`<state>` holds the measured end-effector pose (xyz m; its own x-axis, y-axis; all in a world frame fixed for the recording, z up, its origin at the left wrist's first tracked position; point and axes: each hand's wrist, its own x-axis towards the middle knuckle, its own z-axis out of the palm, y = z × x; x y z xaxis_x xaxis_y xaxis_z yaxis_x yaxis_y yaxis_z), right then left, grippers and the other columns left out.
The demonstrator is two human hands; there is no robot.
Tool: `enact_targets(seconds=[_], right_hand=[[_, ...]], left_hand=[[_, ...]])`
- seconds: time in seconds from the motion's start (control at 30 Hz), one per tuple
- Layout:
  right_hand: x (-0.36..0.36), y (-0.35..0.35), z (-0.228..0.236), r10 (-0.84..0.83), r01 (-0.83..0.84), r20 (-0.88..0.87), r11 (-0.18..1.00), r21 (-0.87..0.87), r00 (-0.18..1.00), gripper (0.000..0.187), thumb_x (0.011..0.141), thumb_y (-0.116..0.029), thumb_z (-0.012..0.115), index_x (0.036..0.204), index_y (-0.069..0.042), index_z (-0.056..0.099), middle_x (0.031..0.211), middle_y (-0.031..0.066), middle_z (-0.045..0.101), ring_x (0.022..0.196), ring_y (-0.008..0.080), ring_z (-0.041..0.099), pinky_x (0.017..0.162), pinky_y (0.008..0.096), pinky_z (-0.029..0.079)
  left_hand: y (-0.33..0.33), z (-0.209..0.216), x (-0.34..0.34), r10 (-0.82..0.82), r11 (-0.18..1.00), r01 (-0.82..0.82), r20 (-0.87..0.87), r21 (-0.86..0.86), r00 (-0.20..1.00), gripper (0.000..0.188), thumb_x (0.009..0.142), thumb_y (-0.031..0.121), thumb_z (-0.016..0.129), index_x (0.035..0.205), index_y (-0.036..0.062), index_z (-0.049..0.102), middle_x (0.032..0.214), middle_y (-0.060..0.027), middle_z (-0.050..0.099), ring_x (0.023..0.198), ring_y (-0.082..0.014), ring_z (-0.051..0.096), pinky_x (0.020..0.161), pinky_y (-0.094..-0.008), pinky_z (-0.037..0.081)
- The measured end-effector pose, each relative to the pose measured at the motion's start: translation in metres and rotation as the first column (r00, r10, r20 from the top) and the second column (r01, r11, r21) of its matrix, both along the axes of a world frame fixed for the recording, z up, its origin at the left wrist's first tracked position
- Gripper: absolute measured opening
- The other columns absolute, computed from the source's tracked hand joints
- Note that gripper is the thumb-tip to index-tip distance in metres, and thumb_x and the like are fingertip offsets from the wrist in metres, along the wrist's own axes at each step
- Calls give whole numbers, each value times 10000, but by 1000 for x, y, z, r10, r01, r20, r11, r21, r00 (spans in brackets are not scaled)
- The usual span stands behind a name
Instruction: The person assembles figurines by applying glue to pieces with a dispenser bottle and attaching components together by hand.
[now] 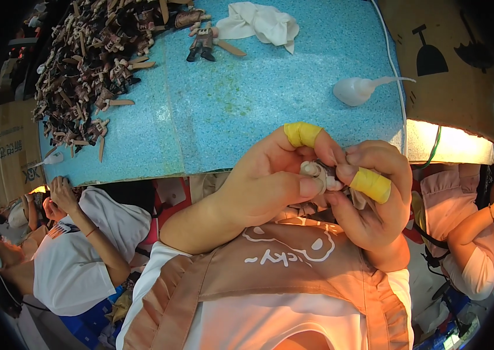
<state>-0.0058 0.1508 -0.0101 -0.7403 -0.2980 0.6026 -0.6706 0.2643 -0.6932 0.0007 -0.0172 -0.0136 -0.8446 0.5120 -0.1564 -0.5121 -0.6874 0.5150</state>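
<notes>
We pinch a small figurine between our curled left hand and right hand, seemingly mid-handling, next needing steadiness.

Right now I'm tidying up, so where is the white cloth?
In the head view, the white cloth lies top centre on the blue table, just right of the lone figure.

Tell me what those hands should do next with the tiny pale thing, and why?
Perhaps turn the small pale piece a little with the right hand while the left hand steadies it: both hands are on it and hide much of it, so a turn might show the covered side.
</notes>
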Motion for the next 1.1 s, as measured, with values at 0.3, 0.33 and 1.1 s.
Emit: enact_targets(seconds=[0.3,0.33,1.1], right_hand=[[-16,17,-14,-193,237,244,958,-164,950,622,746,-90,636,1276,34,336,1191,159,441,1090,249,436,965,387,285],[-22,16,-16,-229,242,222,970,-32,948,613,742,-85,638,1269,35,348,1195,158,446,1083,247,445,948,376,302],[-25,12,-34,-150,322,458,889,-326,876,464,802,11,598,1207,9,371,957,123,570,900,161,550,818,298,432]], left_hand=[[-32,17,-21,-113,905,120,41,-409,993,227,819,142,553,1014,39,505,922,-79,591,806,-144,564,681,-264,465],[-44,29,-33,-240,748,223,59,-625,969,227,823,162,549,1018,51,514,899,-62,598,775,-129,564,646,-253,462],[-94,3,-83,-471,-283,-745,-590,-603,656,286,810,240,620,827,-41,571,838,-164,580,742,-287,590,656,-350,464]])
